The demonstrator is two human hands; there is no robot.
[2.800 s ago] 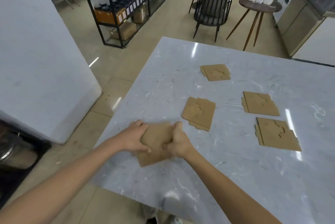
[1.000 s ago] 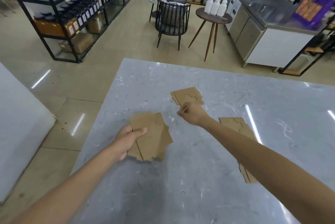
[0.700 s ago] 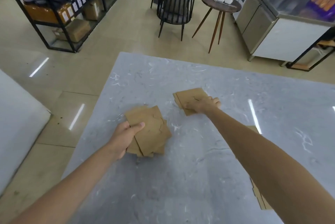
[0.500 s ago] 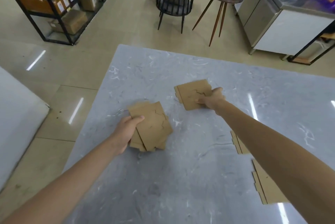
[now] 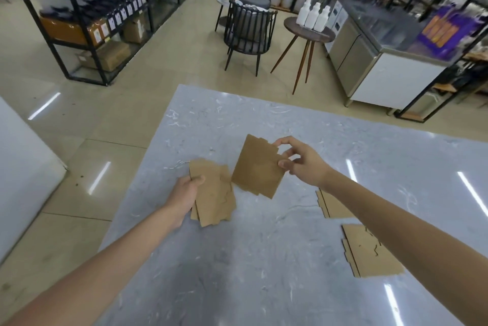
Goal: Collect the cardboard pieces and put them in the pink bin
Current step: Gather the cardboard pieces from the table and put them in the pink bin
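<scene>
My left hand grips a small stack of brown cardboard pieces just above the grey marble table. My right hand pinches the notched edge of another cardboard piece, lifted off the table and tilted, right beside the stack. Two more cardboard pieces lie flat on the table under my right forearm: one partly hidden by the arm, the other nearer the front. No pink bin is in view.
The table's left edge drops to a tiled floor. Beyond the far edge stand a black chair, a round side table with white bottles, black shelving and a steel counter. A white block is at left.
My right hand has picked the far cardboard piece up off the table and brought it toward the stack in my left hand. The view has tilted up.
</scene>
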